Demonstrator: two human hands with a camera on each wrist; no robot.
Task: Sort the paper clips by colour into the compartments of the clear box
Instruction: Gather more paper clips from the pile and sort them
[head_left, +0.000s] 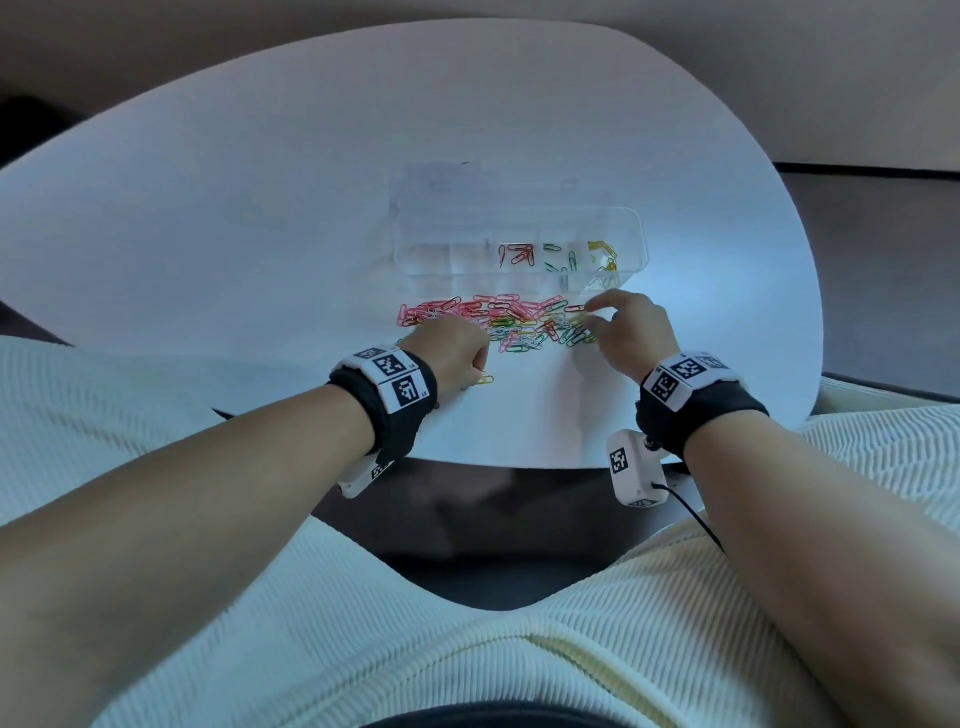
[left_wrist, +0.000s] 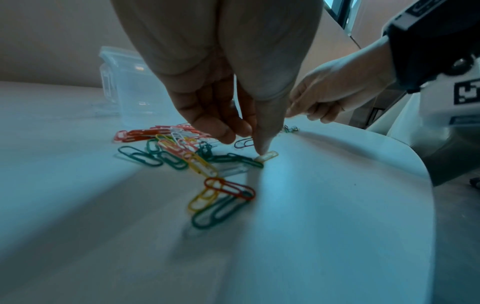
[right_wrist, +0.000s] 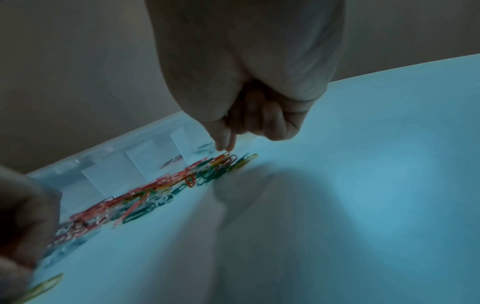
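The clear box (head_left: 631, 228) stands on the white table, holding red clips (head_left: 517, 254), green clips (head_left: 558, 258) and yellow clips (head_left: 602, 254) in separate compartments on its right side. A long pile of mixed clips (head_left: 498, 319) lies just in front of it. My left hand (head_left: 480, 364) is at the pile's near left; its thumb (left_wrist: 261, 144) presses a pale yellow clip (left_wrist: 267, 156) onto the table, the other fingers loosely bent above it. My right hand (right_wrist: 225, 149) is over the pile's right end, thumb and forefinger pinching the tip of a red clip (right_wrist: 224, 157).
The box's open lid (head_left: 441, 182) lies behind it. The table's rounded near edge (head_left: 519, 465) runs close below both wrists. Loose red, yellow and green clips (left_wrist: 223, 199) lie apart from the pile, near my left hand. Bare tabletop (head_left: 234, 234) spreads to the left and far side.
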